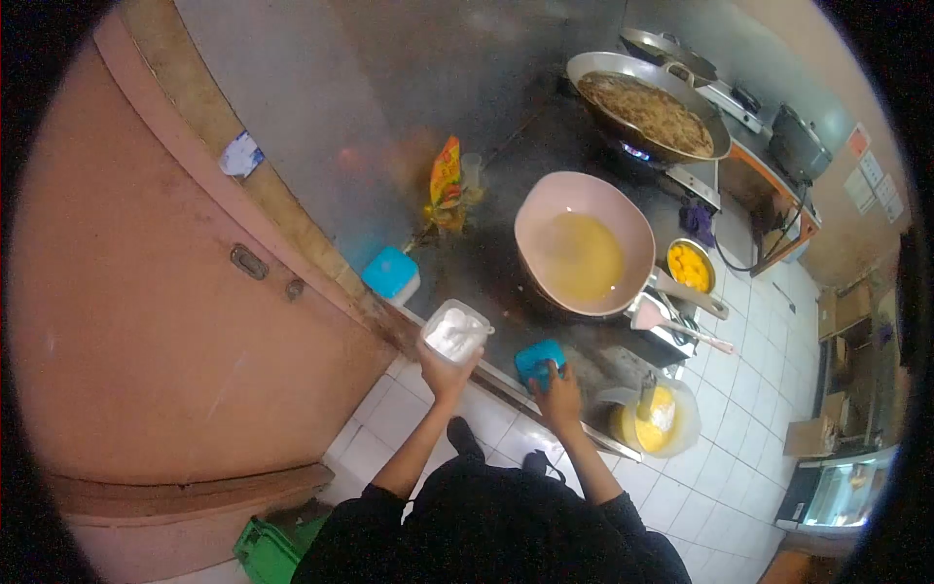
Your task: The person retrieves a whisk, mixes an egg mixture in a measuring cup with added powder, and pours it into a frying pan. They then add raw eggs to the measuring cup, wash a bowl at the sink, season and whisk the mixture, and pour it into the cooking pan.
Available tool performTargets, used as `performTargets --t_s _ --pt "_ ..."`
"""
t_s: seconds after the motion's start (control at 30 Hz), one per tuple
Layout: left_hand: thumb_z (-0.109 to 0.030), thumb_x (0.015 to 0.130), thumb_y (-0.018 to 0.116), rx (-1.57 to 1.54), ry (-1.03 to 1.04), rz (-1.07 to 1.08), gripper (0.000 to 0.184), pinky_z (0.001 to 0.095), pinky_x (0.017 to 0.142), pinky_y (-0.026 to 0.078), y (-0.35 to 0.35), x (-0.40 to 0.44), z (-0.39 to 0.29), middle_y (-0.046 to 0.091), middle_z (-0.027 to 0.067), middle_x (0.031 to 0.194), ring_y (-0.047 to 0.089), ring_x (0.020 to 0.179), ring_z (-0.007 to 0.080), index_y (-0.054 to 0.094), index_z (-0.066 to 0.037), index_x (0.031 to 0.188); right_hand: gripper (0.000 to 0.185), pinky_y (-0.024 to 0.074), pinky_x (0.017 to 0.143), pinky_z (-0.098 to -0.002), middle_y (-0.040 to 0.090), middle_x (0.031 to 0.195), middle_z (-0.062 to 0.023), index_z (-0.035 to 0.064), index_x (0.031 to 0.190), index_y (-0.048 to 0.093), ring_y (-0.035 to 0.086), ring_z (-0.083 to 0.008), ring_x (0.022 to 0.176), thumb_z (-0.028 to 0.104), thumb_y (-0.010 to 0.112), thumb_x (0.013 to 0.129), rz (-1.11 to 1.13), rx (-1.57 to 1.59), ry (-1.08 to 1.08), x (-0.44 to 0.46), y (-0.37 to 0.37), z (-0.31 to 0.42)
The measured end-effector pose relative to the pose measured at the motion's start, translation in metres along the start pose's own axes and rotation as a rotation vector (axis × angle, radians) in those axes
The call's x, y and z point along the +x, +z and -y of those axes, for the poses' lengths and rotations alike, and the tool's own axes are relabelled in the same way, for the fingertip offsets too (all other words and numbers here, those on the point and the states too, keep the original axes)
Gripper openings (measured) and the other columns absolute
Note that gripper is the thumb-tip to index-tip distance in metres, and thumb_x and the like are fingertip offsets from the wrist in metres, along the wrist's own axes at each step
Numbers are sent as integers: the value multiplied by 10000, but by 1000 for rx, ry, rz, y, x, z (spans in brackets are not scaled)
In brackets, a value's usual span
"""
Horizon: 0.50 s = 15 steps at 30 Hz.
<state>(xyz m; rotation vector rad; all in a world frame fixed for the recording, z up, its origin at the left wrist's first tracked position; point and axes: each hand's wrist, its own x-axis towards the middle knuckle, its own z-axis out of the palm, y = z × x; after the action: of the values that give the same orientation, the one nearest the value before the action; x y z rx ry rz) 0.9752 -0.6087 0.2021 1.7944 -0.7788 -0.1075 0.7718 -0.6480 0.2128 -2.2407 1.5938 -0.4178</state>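
Note:
My left hand is closed around an uncovered plastic container of white powder, with what looks like a spoon in it. At the counter's front edge, my right hand grips a blue lid. To the right of that hand stands a translucent pitcher holding a yellow mixture with white powder on top. A pink pan with yellowish liquid sits beyond both hands. Left of the held container is a second container with a blue lid.
A large wok of frying food sits over a lit flame at the back right. A pink spatula and the pan's handle jut rightward near a bowl of orange-yellow pieces. A yellow-red packet stands toward the back.

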Motion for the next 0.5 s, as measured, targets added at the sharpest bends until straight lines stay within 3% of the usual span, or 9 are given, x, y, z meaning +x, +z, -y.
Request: performTargets --t_s 0.03,0.2,0.3,0.37,0.4,0.47,0.5 --pt "-298 472 851 -25 -38 -6 995 410 912 372 8 12 23 452 193 1164 456 1079 333 295 7 1238 306 444 770 -485 488 1074 -239 25 1059 462 511 -410 950 151 548 793 -16 33 -32 2 14 -6" --pt "-314 467 851 1 -29 -111 1021 447 935 315 25 58 61 376 217 1197 369 1103 354 274 13 1244 301 457 710 -481 495 1001 -265 26 1053 468 532 -437 849 181 542 805 5 60 -1 29 27 3" --pt "-291 469 849 271 60 -141 1016 463 925 308 21 69 56 354 221 1172 348 1087 366 263 21 1237 330 477 684 -452 516 948 -233 21 1063 441 541 -406 850 138 557 777 23 -20 -54 49 27 27" --pt "-310 521 825 125 47 -180 940 465 941 252 21 68 60 361 204 1141 322 1094 367 299 10 1231 336 478 689 -442 524 924 -217 23 1062 457 543 -396 846 135 570 766 -121 206 -299 63 8 80" --pt "-310 521 825 126 48 -177 940 465 941 252 18 69 59 361 204 1141 322 1094 367 299 10 1231 339 476 698 -442 525 926 -207 27 1059 468 545 -389 847 135 579 758 -73 252 -344 71 1 104" --pt "-182 541 799 5 -18 -114 934 472 928 291 11 74 55 301 224 1153 318 1088 380 219 15 1245 342 474 708 -441 527 927 -198 31 1056 479 547 -383 848 136 587 749 -33 300 -389 92 6 141" --pt "-149 562 772 93 10 -102 900 478 942 275 15 77 76 289 227 1164 316 1099 388 206 11 1243 328 474 703 -443 527 933 -204 37 1045 495 552 -388 838 121 590 742 -40 287 -478 104 17 154"
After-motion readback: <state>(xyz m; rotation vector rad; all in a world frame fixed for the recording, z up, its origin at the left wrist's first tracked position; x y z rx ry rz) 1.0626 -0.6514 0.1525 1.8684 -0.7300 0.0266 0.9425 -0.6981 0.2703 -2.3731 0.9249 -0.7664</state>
